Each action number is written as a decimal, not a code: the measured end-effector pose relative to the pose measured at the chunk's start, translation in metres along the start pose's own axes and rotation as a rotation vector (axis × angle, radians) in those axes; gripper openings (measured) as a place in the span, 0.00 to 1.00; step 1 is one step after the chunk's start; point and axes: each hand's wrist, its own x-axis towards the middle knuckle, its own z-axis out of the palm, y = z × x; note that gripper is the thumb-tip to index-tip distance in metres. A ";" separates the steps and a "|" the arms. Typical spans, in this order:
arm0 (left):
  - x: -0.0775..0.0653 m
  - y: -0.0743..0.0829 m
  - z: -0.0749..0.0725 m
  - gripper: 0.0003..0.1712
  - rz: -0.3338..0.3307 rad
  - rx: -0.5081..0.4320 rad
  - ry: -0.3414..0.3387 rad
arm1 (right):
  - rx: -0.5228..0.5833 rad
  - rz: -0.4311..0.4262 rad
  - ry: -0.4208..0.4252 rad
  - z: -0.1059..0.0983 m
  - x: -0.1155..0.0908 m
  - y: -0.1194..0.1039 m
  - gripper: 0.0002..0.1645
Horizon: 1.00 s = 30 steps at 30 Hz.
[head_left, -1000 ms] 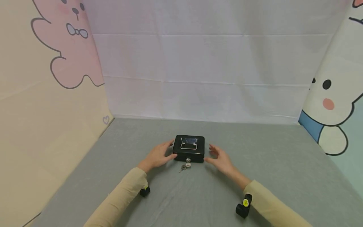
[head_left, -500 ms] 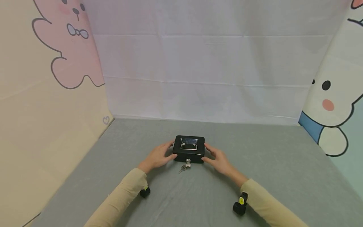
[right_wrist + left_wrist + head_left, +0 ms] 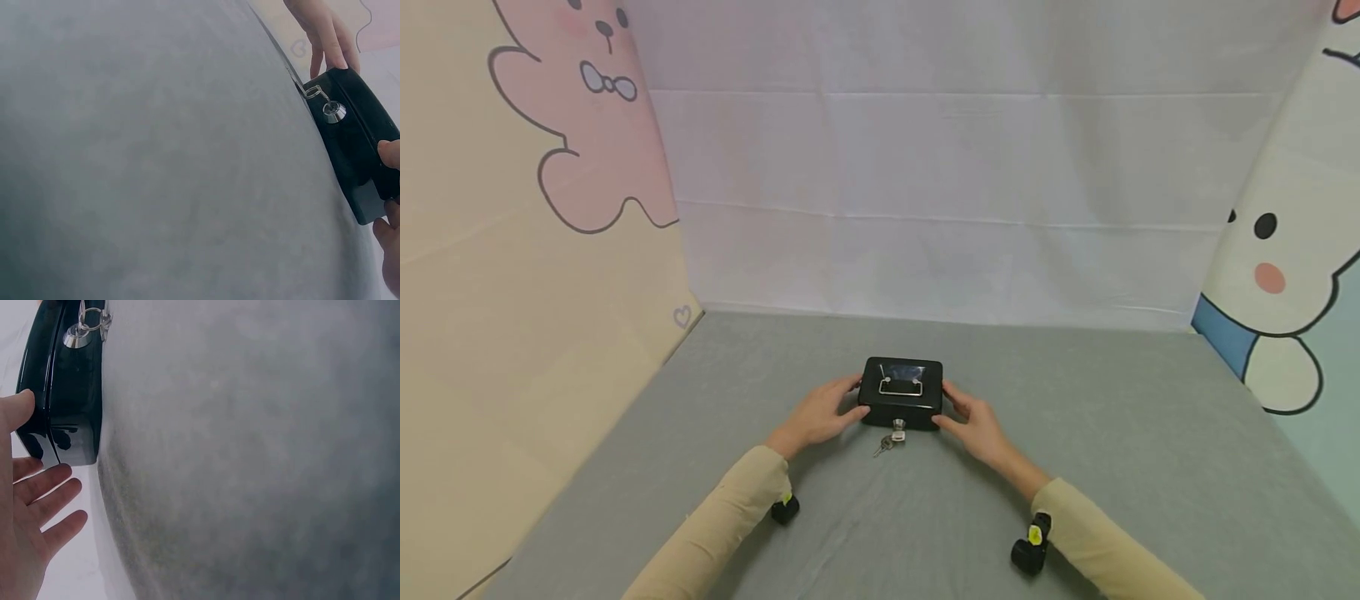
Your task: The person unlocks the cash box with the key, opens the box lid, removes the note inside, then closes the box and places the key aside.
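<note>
A black metal cash box (image 3: 900, 392) rests on the grey-covered table, lid down, with a thin wire handle (image 3: 900, 388) folded on top. Keys on a ring (image 3: 886, 444) hang from the silver lock (image 3: 334, 112) in its front. My left hand (image 3: 817, 414) holds the box's left end, thumb (image 3: 20, 407) at the front edge of the lid and fingers (image 3: 55, 497) spread along the side. At the opposite end my right hand (image 3: 979, 426) grips the box, its thumb (image 3: 389, 154) on the front near the lid seam and its other fingers along the right side.
The grey table cover (image 3: 1112, 417) stretches out on all sides of the box. A pale cloth wall (image 3: 925, 192) stands behind it. Printed cartoon panels rise at the left (image 3: 535, 333) and right (image 3: 1270, 275) edges.
My right hand has moved left, from just beside the box to touching its right end. My left hand and the box stay nearly where they were.
</note>
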 end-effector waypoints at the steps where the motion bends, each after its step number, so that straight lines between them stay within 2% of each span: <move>1: 0.000 0.000 0.000 0.36 -0.005 0.001 -0.005 | -0.009 -0.005 -0.002 0.001 0.000 0.003 0.34; 7: 0.001 0.000 0.002 0.36 -0.030 -0.021 -0.015 | -0.010 0.010 -0.018 0.003 0.002 0.029 0.36; 9: 0.001 0.000 0.002 0.36 -0.039 -0.035 -0.018 | -0.002 0.017 -0.024 0.003 0.002 0.030 0.37; 18: 0.000 0.000 0.002 0.37 -0.062 -0.050 -0.022 | 0.044 0.010 -0.007 0.001 0.000 -0.001 0.34; 20: 0.000 0.000 0.001 0.36 -0.069 -0.062 -0.016 | 0.045 0.018 0.001 0.001 0.000 -0.001 0.33; 27: 0.004 0.007 -0.004 0.35 -0.103 -0.120 0.006 | 0.083 0.031 0.100 0.007 0.006 0.016 0.31; 30: 0.007 0.008 -0.005 0.33 -0.115 -0.153 0.025 | 0.137 0.083 0.162 0.010 0.008 0.015 0.29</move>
